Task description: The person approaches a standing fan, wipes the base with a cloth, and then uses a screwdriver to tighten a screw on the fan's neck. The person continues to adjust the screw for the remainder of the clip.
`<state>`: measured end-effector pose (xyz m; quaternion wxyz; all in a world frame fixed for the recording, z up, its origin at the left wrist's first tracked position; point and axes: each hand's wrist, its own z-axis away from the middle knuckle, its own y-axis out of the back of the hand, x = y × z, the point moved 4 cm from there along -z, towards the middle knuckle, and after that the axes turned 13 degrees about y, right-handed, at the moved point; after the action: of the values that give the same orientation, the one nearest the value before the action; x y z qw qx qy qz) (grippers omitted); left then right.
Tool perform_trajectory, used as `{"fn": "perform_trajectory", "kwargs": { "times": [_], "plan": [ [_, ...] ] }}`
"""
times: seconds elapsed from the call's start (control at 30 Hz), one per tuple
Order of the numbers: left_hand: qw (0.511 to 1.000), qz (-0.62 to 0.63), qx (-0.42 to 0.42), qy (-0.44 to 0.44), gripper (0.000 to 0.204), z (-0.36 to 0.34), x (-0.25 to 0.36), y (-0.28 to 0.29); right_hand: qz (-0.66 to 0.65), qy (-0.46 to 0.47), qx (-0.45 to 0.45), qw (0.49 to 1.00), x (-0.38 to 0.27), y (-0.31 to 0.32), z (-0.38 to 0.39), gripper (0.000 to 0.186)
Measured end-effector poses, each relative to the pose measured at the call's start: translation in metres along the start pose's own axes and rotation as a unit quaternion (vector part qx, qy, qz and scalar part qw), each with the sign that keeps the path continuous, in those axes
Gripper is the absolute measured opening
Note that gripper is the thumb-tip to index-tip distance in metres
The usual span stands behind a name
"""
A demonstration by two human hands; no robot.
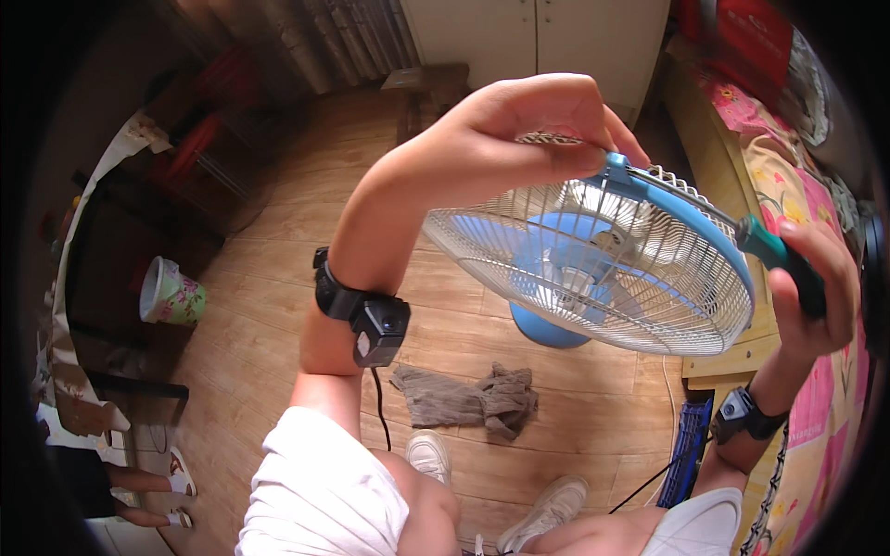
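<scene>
A blue table fan (565, 259) with a wire guard stands tilted in front of me, its round blue base near the floor. My left hand (547, 130) is curled over the top of the guard beside a blue plastic clip (619, 169) on the rim. My right hand (816, 278) grips a screwdriver (760, 239) with a green-and-black handle; its metal shaft lies along the rim toward the clip. A grey-brown cloth (464, 398) lies crumpled on the floor below the fan.
A wooden bed (723, 162) with floral bedding lines the right. A white cabinet (473, 32) and small stool (417, 79) stand behind. A floral bin (190, 301), dark desk and red stools are at left, with another person's legs (139, 477) lower left. A blue object (681, 454) leans by the bed.
</scene>
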<state>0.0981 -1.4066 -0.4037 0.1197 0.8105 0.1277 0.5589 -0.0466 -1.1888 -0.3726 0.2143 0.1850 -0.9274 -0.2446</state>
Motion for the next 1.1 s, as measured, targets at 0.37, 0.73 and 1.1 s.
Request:
{"fn": "perform_trajectory", "kwargs": {
  "times": [0.37,0.73,1.1],
  "plan": [
    [0.999,-0.026,-0.035,-0.031,0.024,0.001,-0.005,0.006,-0.107,-0.323,0.045,0.939,0.008,-0.010,0.002,0.016],
    [0.998,-0.030,-0.042,-0.041,0.026,0.001,-0.003,0.004,-0.212,-0.473,0.049,0.854,0.012,-0.016,0.007,0.028],
    [1.000,-0.011,-0.017,-0.023,0.020,0.004,-0.005,0.005,-0.251,-0.382,-0.024,0.889,0.006,-0.006,-0.002,0.029]
  ]
}}
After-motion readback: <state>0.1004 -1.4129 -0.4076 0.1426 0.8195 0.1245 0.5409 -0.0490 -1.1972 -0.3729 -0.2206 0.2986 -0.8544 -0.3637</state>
